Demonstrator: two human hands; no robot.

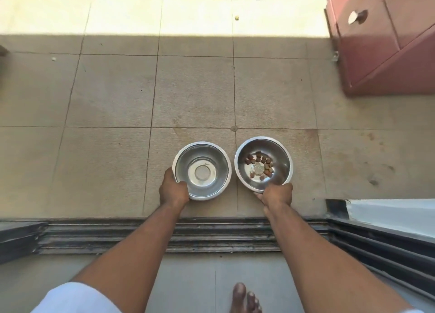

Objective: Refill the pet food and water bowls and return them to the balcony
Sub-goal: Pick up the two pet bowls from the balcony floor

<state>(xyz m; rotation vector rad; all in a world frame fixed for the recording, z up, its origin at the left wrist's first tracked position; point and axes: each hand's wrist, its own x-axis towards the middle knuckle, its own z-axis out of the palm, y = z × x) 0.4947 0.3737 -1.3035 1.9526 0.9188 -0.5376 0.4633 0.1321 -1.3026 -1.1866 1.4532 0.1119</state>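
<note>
Item 1: water bowl. Round steel bowl on the tiled balcony floor, just past the sliding-door track. Interior shiny, with a bright disc at the centre; whether it holds water cannot be told. Held by the left hand at its near-left rim: the thumb hooks over the rim into the bowl, while the other fingers wrap the outer wall underneath, out of sight. The grip is closed on the rim.

Item 2: food bowl. Matching steel bowl, just beside the first on its right, rims close but apart. Contains a small scatter of brown kibble around the centre, with much bare metal showing. It appears slightly tilted toward the person; whether its base touches the floor cannot be told. Held by the right hand at the near rim: the thumb lies over the rim edge, with fingertips showing under the bowl's near-left side. The grip is closed on the rim.

Item 3: surroundings. Both forearms reach forward across the door track from indoors. A bare foot stands on the inner grey floor, a white garment at lower left. A red cabinet with a round metal knob stands at upper right, well apart from the bowls. A band of sunlight crosses the far tiles; small pale crumbs lie there.
</note>
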